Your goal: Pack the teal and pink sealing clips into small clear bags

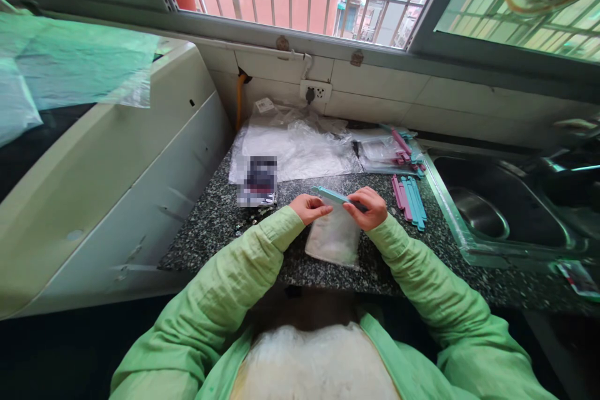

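Small clear bag (334,239) hangs below both hands, its lower end resting on the speckled counter (210,225), mouth up at finger level. Looks held that way so the teal sealing stick (334,196) can sit across the top edge.

Left hand (307,208): fingers curled in, pinching the bag's top corner under the stick's left end. Right hand (370,207): also mostly closed, thumb and fingers clamped on the stick's right end along with the bag edge. Stick runs hand to hand, tilted slightly.

Just right of the right hand: a loose row of spare sticks (409,199), pink and teal, lying side by side within easy reach. Past that, the steel sink (497,212).

Beyond the hands: a heap of clear plastic bags (295,150), and more packets with sticks (396,150) near the wall. Wall socket (315,92) above.
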Action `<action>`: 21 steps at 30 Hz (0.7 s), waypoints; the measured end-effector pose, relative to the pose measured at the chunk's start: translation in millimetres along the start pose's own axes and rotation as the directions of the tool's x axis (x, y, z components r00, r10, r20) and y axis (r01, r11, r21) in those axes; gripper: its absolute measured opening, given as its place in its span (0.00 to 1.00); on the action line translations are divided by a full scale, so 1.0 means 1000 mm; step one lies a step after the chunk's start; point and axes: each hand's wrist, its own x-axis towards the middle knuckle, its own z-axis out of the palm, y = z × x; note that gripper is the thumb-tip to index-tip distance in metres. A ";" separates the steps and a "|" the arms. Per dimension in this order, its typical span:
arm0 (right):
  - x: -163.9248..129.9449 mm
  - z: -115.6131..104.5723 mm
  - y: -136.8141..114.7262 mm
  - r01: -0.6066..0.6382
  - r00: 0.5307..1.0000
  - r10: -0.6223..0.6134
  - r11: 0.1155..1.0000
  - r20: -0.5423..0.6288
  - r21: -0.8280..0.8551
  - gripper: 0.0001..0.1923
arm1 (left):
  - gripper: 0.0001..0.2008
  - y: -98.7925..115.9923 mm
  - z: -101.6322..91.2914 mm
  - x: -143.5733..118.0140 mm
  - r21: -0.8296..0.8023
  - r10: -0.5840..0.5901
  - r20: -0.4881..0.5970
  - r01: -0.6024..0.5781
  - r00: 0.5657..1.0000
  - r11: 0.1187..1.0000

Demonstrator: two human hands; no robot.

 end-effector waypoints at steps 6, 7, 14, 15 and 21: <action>-0.001 0.001 0.001 -0.043 0.999 0.043 0.999 0.002 -0.009 0.06 | 0.21 0.002 -0.001 0.000 0.054 0.008 0.012 -0.008 1.000 0.998; -0.001 0.000 0.002 -0.046 0.999 0.046 0.999 0.003 -0.002 0.06 | 0.21 0.002 -0.001 0.000 0.050 0.009 0.012 -0.010 1.000 0.999; 0.001 0.000 0.000 -0.042 0.997 0.037 0.996 0.061 0.082 0.07 | 0.20 0.016 -0.005 -0.002 -0.120 0.005 -0.142 -0.022 0.990 0.993; 0.001 0.000 -0.001 -0.041 0.996 0.035 0.996 0.076 0.084 0.07 | 0.20 0.019 -0.006 -0.003 -0.130 -0.012 -0.156 -0.008 0.988 0.991; -0.001 0.001 0.001 -0.205 0.972 0.183 0.968 0.150 0.143 0.12 | 0.18 0.025 -0.007 -0.006 -0.149 -0.054 -0.203 0.023 0.978 0.989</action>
